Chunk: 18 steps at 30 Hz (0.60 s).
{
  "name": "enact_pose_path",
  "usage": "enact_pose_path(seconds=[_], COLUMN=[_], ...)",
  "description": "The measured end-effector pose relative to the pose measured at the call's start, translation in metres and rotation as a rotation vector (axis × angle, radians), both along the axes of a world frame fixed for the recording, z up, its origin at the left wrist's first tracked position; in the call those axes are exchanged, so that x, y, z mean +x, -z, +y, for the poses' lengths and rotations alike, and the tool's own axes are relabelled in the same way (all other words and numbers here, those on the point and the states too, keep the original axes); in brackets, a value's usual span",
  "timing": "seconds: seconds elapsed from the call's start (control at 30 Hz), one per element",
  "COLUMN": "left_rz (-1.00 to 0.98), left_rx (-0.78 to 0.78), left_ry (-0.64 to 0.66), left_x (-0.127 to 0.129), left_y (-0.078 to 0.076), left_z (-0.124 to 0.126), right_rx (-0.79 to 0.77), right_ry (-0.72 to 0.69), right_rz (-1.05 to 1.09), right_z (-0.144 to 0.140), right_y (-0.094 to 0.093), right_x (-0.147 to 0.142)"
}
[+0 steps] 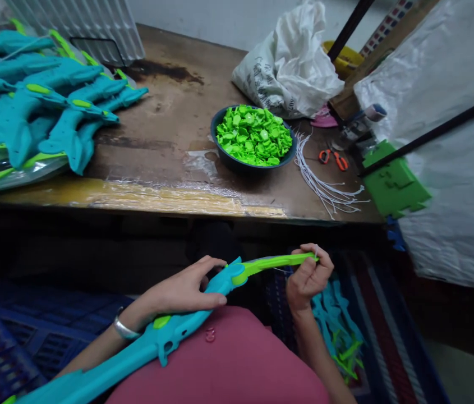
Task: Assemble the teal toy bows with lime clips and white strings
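Note:
A long teal plastic toy (113,367), bow-like in shape, lies slantwise across my lap, with a lime-green limb (270,262) extending from its upper end. My left hand (186,289) is closed around the teal body just below that joint, thumb on top. At the limb's far tip, my right hand (310,275) pinches the green end together with a bit of white string (316,251). A thin cord appears to run along the limb; its full path is hard to make out.
On the bench ahead stands a dark bowl (253,168) of small green plastic pieces. White strings (321,182) and orange scissors (333,159) lie to its right. Similar teal toys (30,106) are piled at left, and more teal parts (337,325) lie low at right. A white sack (289,67) stands behind.

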<state>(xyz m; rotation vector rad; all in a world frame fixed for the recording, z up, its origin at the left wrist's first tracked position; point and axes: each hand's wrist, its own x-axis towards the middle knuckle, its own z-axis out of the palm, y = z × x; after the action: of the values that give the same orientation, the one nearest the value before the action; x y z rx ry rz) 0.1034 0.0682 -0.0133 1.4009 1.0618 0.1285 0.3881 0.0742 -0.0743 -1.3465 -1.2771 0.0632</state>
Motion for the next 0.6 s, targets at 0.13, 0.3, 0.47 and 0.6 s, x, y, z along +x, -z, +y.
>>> enact_pose_path(seconds=[0.13, 0.3, 0.47, 0.6], left_rz=[-0.010, -0.127, -0.337, -0.365], left_rx=[-0.013, -0.023, -0.159, -0.185], left_ry=[0.063, 0.153, 0.227, 0.199], left_x=[0.006, 0.010, 0.008, 0.005], left_y=[0.008, 0.029, 0.044, 0.038], left_z=[0.012, 0.023, 0.012, 0.001], right_rx=[-0.036, -0.071, -0.132, -0.128], right_ry=[0.023, 0.031, -0.035, -0.045], right_rz=[-0.011, -0.053, -0.096, -0.116], right_z=[-0.002, -0.006, -0.021, -0.030], right_y=[0.005, 0.009, 0.013, 0.005], right_x=[0.004, 0.008, 0.010, 0.011])
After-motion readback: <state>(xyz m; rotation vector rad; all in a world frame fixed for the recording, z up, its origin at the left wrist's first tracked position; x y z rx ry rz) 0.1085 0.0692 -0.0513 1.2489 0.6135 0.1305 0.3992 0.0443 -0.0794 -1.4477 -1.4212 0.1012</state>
